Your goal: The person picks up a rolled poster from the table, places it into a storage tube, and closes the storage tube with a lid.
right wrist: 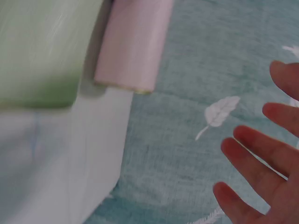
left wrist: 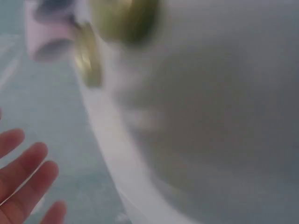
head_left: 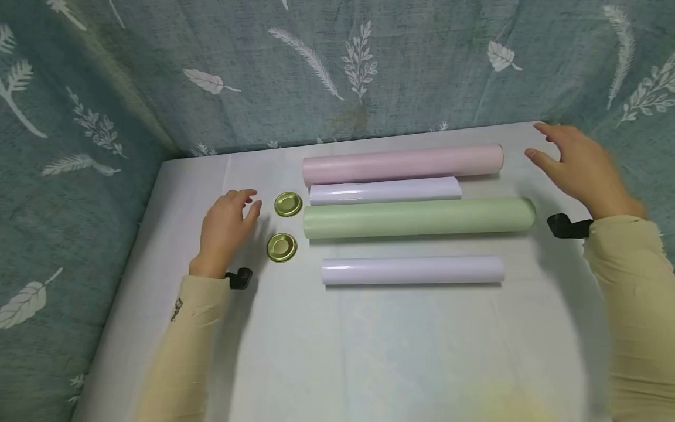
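Observation:
My left hand [head_left: 225, 228] hovers over the left part of the table, fingers relaxed and holding nothing. Just right of it lie two round gold lids, an upper lid [head_left: 287, 204] and a lower lid [head_left: 282, 247]. My right hand [head_left: 587, 170] is off the right ends of the rolls, its fingers spread with nothing in them. Between the hands lie a pink roll [head_left: 403, 164] at the back, a short white roll [head_left: 385, 191], a long green roll [head_left: 419, 218] and, nearest me, another white roll [head_left: 413, 271]. In the right wrist view the spread fingers [right wrist: 254, 163] show apart from the pink roll.
A white-covered table [head_left: 411, 346] bears everything. Teal cloth with white leaf prints [head_left: 316, 70] hangs along its back edge and both sides. A black wrist camera [head_left: 569, 225] sits on the right wrist, and another camera [head_left: 239, 278] on the left.

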Motion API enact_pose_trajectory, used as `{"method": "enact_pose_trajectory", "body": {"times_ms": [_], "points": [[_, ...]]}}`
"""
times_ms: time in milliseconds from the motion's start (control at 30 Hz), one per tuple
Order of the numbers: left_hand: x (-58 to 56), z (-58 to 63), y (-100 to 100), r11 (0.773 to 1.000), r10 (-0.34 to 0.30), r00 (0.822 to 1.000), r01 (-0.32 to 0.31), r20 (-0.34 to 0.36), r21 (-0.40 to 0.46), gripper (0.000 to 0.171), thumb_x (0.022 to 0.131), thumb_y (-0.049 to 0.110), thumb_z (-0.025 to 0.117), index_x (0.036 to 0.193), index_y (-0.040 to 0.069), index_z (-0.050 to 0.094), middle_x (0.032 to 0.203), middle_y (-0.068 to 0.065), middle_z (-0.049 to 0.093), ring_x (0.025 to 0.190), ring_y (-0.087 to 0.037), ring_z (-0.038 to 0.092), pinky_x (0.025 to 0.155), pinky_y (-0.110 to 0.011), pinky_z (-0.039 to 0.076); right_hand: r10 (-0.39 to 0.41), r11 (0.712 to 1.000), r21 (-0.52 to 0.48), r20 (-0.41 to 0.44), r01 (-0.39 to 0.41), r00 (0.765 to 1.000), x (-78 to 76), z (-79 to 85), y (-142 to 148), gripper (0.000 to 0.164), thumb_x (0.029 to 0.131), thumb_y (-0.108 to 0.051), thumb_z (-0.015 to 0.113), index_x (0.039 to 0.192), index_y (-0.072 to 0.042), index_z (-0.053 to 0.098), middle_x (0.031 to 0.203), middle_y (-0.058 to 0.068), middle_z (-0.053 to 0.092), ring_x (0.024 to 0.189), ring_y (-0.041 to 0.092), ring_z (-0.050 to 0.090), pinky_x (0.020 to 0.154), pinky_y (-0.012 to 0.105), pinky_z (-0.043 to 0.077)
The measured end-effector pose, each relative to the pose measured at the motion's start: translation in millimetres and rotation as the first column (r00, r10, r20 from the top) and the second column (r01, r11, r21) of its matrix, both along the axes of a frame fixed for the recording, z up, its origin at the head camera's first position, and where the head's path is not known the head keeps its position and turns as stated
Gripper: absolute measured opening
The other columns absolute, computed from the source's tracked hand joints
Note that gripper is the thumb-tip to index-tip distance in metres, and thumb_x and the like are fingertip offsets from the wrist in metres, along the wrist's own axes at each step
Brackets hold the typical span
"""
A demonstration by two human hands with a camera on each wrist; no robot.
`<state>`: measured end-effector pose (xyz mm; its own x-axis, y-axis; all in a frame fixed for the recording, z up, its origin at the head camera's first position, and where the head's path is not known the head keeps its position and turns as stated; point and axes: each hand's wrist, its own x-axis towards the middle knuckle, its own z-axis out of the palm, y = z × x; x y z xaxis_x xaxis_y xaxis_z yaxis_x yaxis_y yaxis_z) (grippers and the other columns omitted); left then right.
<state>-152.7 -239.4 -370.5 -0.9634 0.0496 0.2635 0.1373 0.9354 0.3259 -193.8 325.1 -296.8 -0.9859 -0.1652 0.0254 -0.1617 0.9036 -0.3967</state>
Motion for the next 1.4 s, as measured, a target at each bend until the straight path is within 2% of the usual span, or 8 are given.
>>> {"method": "enact_pose_trajectory", "body": {"times_ms": [100,233,367,500,700,933,1200,1400], "points": [[7.0,1.4,11.8,0.985,-0.016,1.0,0.012,0.017,0.172,0.039,0.093,0.04,0.042,0.114,0.012,0.058,0.099,-0.007,0.06,0.085,-0.022,0.054,0.069,-0.04,0.043,-0.007,0.998,-0.07,-0.026,0.005,1.0,4.6,-3.7,-7.1,0.059,0.093,-0.04,0.042,0.143,-0.018,0.021,0.135,0.023,0.034,0.117,0.046,0.032,0.088,0.061,0.024],[16.9,4.7,27.9,0.92,-0.05,0.997,0.026,0.051,0.391,0.044,0.092,0.048,0.038,0.112,0.016,0.059,0.096,0.0,0.061,0.085,-0.015,0.056,0.07,-0.036,0.043,-0.038,0.982,-0.186,-0.06,0.026,0.997,12.9,-10.1,-19.2,0.054,0.092,-0.039,0.043,0.141,-0.03,0.022,0.133,0.014,0.042,0.116,0.04,0.039,0.091,0.057,0.028],[24.6,8.9,43.1,0.854,-0.123,0.988,0.057,0.094,0.517,0.04,0.09,0.051,0.039,0.111,0.024,0.059,0.094,0.002,0.062,0.082,-0.009,0.056,0.069,-0.033,0.044,-0.078,0.958,-0.281,-0.057,0.059,0.995,21.4,-15.1,-33.7,0.053,0.091,-0.042,0.044,0.137,-0.043,0.019,0.132,0.007,0.046,0.118,0.035,0.041,0.092,0.057,0.028],[31.2,13.8,57.2,0.822,-0.2,0.964,0.067,0.176,0.566,0.036,0.088,0.051,0.043,0.114,0.03,0.055,0.099,0.004,0.06,0.082,-0.008,0.057,0.069,-0.033,0.046,-0.063,0.939,-0.341,-0.061,0.038,0.996,27.8,-17.5,-51.9,0.051,0.09,-0.041,0.048,0.135,-0.045,0.024,0.128,0.005,0.05,0.116,0.03,0.044,0.091,0.054,0.031],[37.9,17.2,75.0,0.833,-0.323,0.9,0.123,0.294,0.539,0.038,0.087,0.053,0.045,0.111,0.026,0.056,0.098,0.007,0.058,0.081,-0.013,0.058,0.069,-0.034,0.045,0.014,0.927,-0.37,-0.126,-0.06,0.992,37.1,-14.0,-82.3,0.05,0.089,-0.037,0.051,0.135,-0.039,0.032,0.12,0.004,0.055,0.112,0.026,0.047,0.093,0.046,0.033],[44.0,11.0,89.6,0.833,-0.425,0.834,0.207,0.352,0.513,0.035,0.088,0.047,0.047,0.113,0.024,0.058,0.104,0.015,0.057,0.089,-0.007,0.054,0.075,-0.031,0.045,0.08,0.912,-0.378,-0.223,-0.161,0.972,41.3,-15.5,-111.6,0.048,0.088,-0.032,0.055,0.132,-0.039,0.037,0.116,-0.001,0.056,0.106,0.018,0.051,0.09,0.032,0.037],[40.2,3.0,101.1,0.879,-0.443,0.766,0.267,0.466,0.396,0.038,0.087,0.045,0.051,0.113,0.018,0.058,0.097,0.009,0.058,0.09,-0.01,0.054,0.079,-0.03,0.043,0.111,0.89,-0.415,-0.207,-0.19,0.972,33.9,-28.9,-123.8,0.049,0.089,-0.031,0.055,0.134,-0.031,0.037,0.117,0.001,0.055,0.104,0.018,0.052,0.09,0.033,0.038],[41.1,-1.7,107.0,0.87,-0.469,0.728,0.281,0.501,0.406,0.043,0.083,0.044,0.058,0.115,0.015,0.056,0.098,0.004,0.059,0.091,-0.011,0.054,0.079,-0.031,0.043,0.149,0.881,-0.425,-0.172,-0.21,0.974,26.6,-40.0,-136.8,0.052,0.088,-0.032,0.056,0.136,-0.022,0.038,0.118,0.002,0.055,0.11,0.018,0.048,0.094,0.033,0.036]]}}
